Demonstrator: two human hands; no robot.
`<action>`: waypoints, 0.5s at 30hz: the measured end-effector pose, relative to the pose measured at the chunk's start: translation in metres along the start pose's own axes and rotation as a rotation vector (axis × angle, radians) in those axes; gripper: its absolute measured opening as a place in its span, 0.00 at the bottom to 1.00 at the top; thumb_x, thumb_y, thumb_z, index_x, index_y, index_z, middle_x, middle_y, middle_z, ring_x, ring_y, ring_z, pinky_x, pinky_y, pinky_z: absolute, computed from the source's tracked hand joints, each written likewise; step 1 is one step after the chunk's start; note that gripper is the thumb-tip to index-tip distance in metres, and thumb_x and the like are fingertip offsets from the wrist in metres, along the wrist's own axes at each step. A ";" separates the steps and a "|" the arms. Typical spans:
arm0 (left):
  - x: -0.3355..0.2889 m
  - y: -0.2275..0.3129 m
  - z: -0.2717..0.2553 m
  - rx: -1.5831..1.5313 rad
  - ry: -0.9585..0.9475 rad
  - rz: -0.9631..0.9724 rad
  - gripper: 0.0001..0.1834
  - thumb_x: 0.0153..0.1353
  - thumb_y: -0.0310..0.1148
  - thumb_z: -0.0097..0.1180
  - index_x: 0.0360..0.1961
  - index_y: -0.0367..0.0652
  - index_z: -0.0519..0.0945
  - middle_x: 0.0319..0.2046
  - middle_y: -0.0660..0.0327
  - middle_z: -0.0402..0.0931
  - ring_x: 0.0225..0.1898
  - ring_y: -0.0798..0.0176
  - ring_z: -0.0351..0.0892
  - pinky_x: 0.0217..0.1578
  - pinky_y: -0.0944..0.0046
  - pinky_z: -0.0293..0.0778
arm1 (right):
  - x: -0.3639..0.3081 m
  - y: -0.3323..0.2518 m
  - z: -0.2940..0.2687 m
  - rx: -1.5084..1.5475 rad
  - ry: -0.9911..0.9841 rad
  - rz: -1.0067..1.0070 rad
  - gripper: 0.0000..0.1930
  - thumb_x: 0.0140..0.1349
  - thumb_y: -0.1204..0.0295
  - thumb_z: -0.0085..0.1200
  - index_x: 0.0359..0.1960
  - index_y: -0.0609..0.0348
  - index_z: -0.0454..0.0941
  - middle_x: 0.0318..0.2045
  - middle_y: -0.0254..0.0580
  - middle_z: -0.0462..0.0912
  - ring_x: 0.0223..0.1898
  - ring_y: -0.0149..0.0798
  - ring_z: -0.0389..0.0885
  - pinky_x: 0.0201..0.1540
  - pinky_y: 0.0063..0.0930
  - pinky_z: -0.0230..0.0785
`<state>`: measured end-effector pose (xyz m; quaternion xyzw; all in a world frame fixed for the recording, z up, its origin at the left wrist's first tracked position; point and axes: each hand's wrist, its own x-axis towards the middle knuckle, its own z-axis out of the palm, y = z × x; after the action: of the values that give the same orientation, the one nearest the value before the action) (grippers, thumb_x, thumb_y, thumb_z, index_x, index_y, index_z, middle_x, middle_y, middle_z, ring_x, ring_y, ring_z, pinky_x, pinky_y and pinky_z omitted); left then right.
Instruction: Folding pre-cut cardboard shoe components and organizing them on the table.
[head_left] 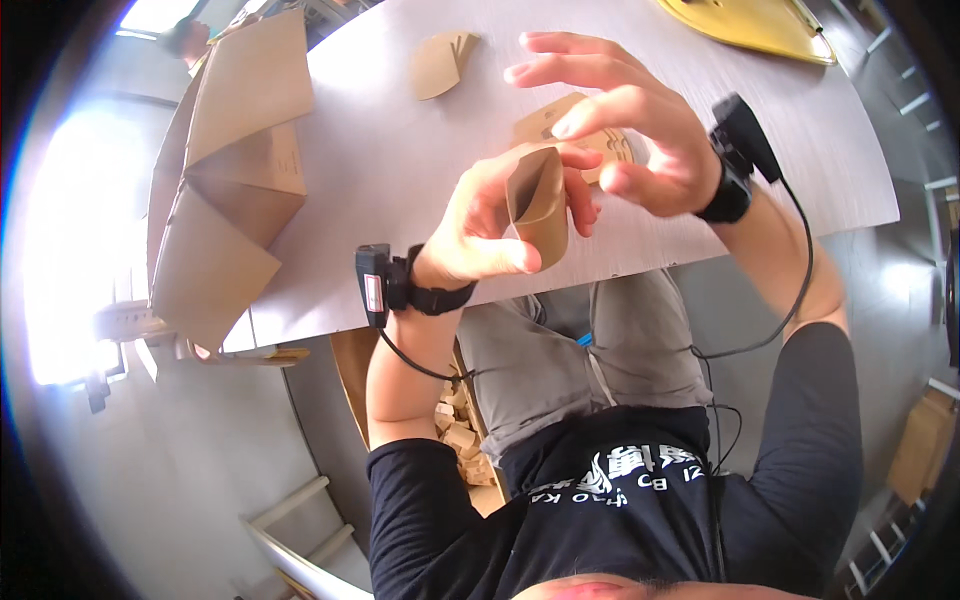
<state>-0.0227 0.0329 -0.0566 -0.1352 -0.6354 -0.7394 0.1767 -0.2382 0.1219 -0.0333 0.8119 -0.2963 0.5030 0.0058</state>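
Observation:
My left hand (478,215) is closed around a brown kraft paper cup sleeve (543,228), whose opened-out top edge faces up. Its thumb presses the near side, and the other fingers wrap behind. To the right and slightly farther off, my right hand (650,130) hovers with fingers spread and curved, nothing between them. Beneath and between the hands, flat printed brown sleeves (545,120) lie on the pale table (400,180), partly hidden by my fingers. Farther back sits a single brown cardboard piece (440,68), slightly bent and standing partly open.
An open cardboard box (245,90) with raised flaps stands at the table's left side. Something yellow with a metal edge (750,28) lies at the far right. Below the table, beside my leg, a carton holds several small brown pieces (462,440). Cables hang from both wrist devices.

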 end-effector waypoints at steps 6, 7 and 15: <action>-0.058 -0.006 0.046 0.258 0.482 0.182 0.39 0.56 0.46 0.77 0.58 0.40 0.66 0.43 0.59 0.76 0.41 0.64 0.81 0.43 0.61 0.79 | -0.009 -0.072 0.066 0.165 0.102 0.224 0.19 0.67 0.54 0.60 0.49 0.55 0.78 0.62 0.65 0.77 0.70 0.68 0.66 0.69 0.62 0.56; -0.060 -0.010 0.057 0.274 0.559 0.250 0.36 0.60 0.44 0.74 0.59 0.41 0.65 0.42 0.59 0.76 0.40 0.63 0.81 0.42 0.62 0.78 | -0.012 -0.077 0.080 0.175 0.165 0.242 0.15 0.66 0.59 0.62 0.47 0.55 0.80 0.62 0.58 0.77 0.68 0.66 0.68 0.68 0.59 0.60; -0.101 0.003 0.047 0.965 0.752 0.309 0.16 0.61 0.18 0.64 0.48 0.42 0.76 0.40 0.53 0.83 0.38 0.56 0.84 0.40 0.61 0.79 | -0.015 -0.096 0.159 0.686 0.444 0.614 0.06 0.79 0.72 0.43 0.47 0.58 0.73 0.60 0.53 0.77 0.56 0.34 0.76 0.61 0.30 0.70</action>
<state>0.0682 0.0884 -0.0894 0.1386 -0.7650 -0.3327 0.5337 -0.0671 0.1590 -0.0964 0.5163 -0.3307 0.7101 -0.3462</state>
